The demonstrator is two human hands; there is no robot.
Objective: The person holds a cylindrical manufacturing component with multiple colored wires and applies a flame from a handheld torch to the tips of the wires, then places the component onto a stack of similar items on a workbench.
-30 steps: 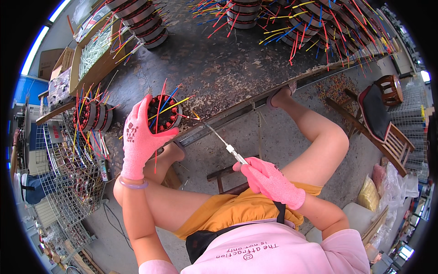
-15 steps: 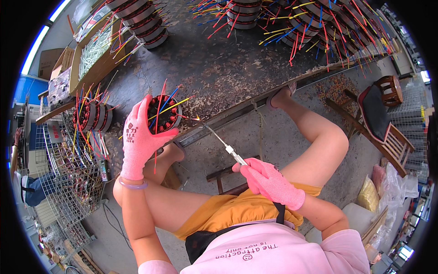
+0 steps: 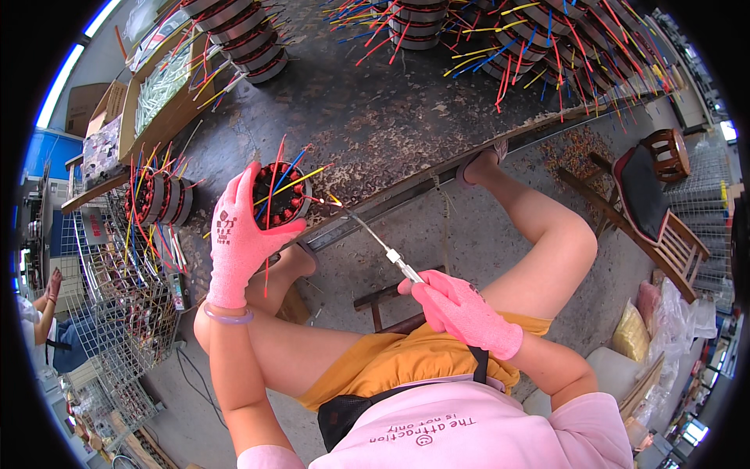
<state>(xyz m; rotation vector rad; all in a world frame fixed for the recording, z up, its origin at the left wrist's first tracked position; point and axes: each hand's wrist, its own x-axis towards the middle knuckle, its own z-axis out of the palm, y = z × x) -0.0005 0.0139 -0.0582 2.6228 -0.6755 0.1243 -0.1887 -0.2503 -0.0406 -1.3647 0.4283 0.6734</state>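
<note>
My left hand (image 3: pixel 241 227), in a pink glove, is wrapped around a motor stator (image 3: pixel 291 205) with red copper-coloured windings and loose red, blue and yellow wires. The stator sits at the table's near edge with its open end facing up and toward me. In my gloved right hand (image 3: pixel 461 306) is a slim tool (image 3: pixel 382 244) with a long thin metal shaft and a white collar; I cannot tell its exact kind. Its tip points at a short lead (image 3: pixel 328 201) sticking out from the stator's right side. A small yellow-and-white spot shows there, too small to make out.
Another wired stator (image 3: pixel 158 199) lies left of my left hand. Stacked stators (image 3: pixel 246 39) stand at the back of the dark worn table (image 3: pixel 375 117). A box of thin pale tubes (image 3: pixel 164 94) is at the left. A wire rack (image 3: pixel 117 289) and a chair (image 3: pixel 642 195) flank me.
Both hands and the stator have stayed almost still. The lead's end by the tool tip has shifted slightly up and left. At the far left, another person's arm has moved further into view.
</note>
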